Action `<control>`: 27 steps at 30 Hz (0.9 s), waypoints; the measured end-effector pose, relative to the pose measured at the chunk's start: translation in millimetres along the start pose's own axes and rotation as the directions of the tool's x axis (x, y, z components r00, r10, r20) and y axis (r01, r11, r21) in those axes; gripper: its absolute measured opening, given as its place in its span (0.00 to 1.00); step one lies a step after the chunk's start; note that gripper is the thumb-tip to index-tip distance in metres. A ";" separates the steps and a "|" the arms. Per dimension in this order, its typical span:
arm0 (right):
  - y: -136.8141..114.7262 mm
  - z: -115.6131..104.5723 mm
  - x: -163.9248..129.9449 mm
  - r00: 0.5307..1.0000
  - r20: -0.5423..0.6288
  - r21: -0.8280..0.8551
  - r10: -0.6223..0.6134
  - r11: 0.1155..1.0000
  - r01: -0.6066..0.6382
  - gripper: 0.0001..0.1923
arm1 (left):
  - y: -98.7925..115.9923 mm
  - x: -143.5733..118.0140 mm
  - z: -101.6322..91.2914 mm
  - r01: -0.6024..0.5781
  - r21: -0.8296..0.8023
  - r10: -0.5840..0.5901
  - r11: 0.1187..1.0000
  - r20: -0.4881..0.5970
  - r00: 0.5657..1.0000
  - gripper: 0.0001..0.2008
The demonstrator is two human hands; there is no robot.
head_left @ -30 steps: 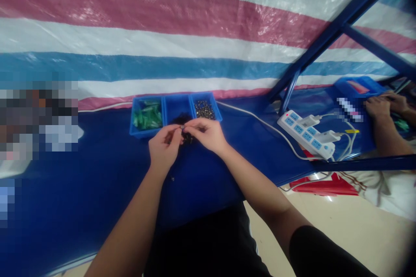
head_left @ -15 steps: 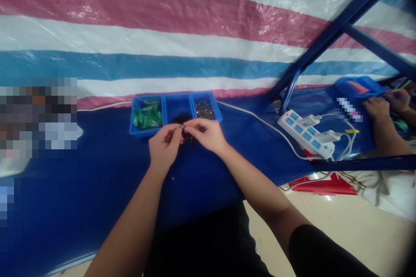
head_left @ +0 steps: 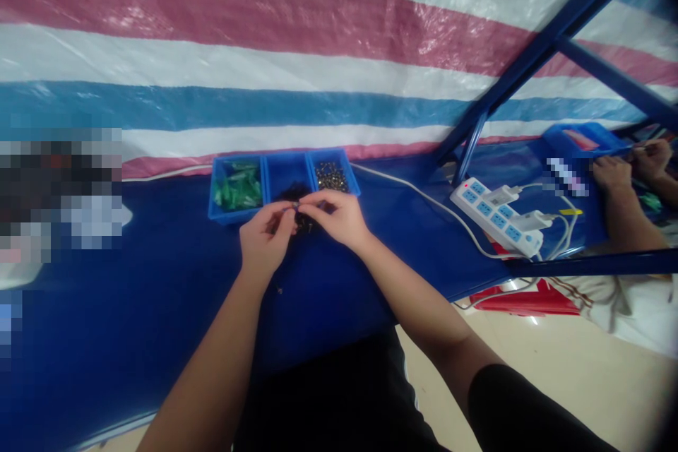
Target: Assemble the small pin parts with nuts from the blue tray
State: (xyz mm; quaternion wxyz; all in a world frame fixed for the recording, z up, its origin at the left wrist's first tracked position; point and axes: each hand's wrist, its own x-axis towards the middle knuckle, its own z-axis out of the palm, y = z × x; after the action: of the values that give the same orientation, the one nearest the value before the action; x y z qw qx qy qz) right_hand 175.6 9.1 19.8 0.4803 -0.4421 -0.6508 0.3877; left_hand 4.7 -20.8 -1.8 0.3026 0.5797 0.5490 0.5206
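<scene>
My left hand (head_left: 262,240) and my right hand (head_left: 336,219) meet fingertip to fingertip over the blue table, pinching one small dark part (head_left: 295,205) between them. Just behind them stands a blue three-compartment tray (head_left: 265,179): green pieces (head_left: 238,189) in its left cell, dark pieces (head_left: 292,192) in the middle cell, small metal pieces (head_left: 331,177) in the right cell. A few dark pieces lie on the table under my right fingers. The part is too small to identify.
A white power strip (head_left: 498,217) with plugs and a white cable lies on the table to the right. Another person's hands (head_left: 630,166) work by a blue bin (head_left: 580,138) at far right. A striped tarp hangs behind; a blue frame bar slants at right.
Both hands stay pinched together on the small part; the view has shifted slightly. The other person's hands at far right have moved a little.
</scene>
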 end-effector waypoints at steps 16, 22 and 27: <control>6.2 4.9 -0.9 0.998 -0.040 0.028 -0.047 0.998 0.048 0.09 | 4.0 0.0 1.9 0.007 0.074 -0.006 0.997 -0.017 1.000 0.15; 7.4 6.9 -2.8 0.994 -0.015 0.023 -0.105 0.994 0.105 0.09 | 2.4 0.0 2.6 -0.012 0.067 0.016 0.998 -0.050 0.999 0.15; 9.4 6.6 -3.4 0.993 0.002 -0.023 -0.118 0.993 0.118 0.12 | 2.6 -0.9 2.9 -0.017 0.047 0.019 0.999 -0.048 0.999 0.15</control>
State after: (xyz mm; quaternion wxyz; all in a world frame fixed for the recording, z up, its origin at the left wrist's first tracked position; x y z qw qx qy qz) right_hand 171.7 8.3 8.5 0.4971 -0.4080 -0.6805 0.3513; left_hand 8.3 -21.6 -0.4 0.2709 0.5787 0.5629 0.5243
